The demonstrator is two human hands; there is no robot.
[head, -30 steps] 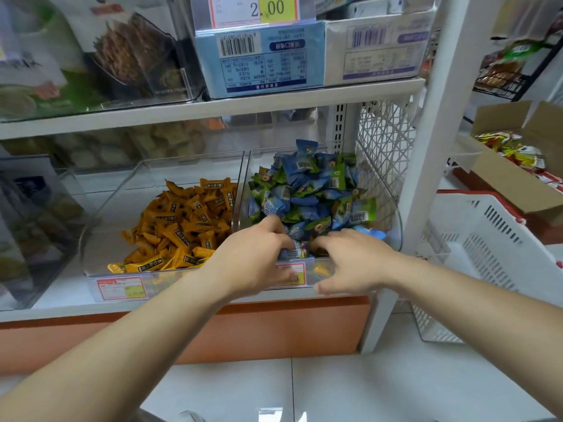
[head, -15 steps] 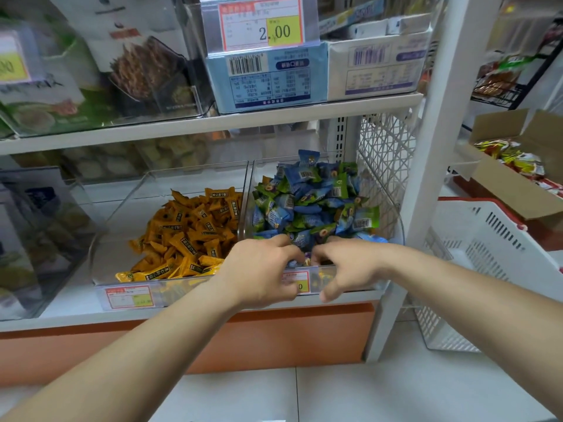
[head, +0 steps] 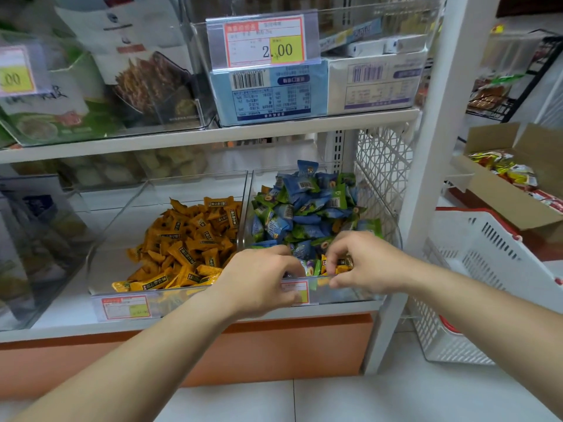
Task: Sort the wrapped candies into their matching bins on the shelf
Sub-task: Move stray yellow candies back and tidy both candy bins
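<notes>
The stray orange candies (head: 330, 266) lie at the very front of the right bin (head: 359, 295), tucked under the curled fingers of the right hand (head: 368, 263). From my seat it reads as a pinch: fingers above, thumb low along the bin's front wall, and the orange wrappers between them. Each wrapper is bright orange-yellow with a dark label band. They sit against a heap of blue and green candies (head: 304, 208), small pillow packs with barcodes and a round nut picture, piled high toward the back of this clear bin.

The left hand (head: 259, 281) hooks over the same bin's front edge, with its thumb on the price tag (head: 297, 292). Its fingertips dip among the wrappers and are hidden, so I can't tell whether it grips anything.

Just beside it on the left, sharing a wall, stands the left bin (head: 122, 226), also clear. It holds only the orange pile (head: 192, 242), banked toward the right and front, the same wrappers as the strays. A second tag (head: 126, 307) is on its front.

Both bins sit on the lower shelf board (head: 61, 315). A white lattice panel (head: 384, 159) closes the shelf's right end. On the board above, a clear bin with a 2.00 tag (head: 265, 41) holds a blue box (head: 271, 92) and a white box (head: 374, 83), and snack bags (head: 137, 71) fill the bin to their left.

To the right of the shelf stand a white basket (head: 475, 269) and a cardboard box (head: 502, 199) of bright packets (head: 502, 166).
</notes>
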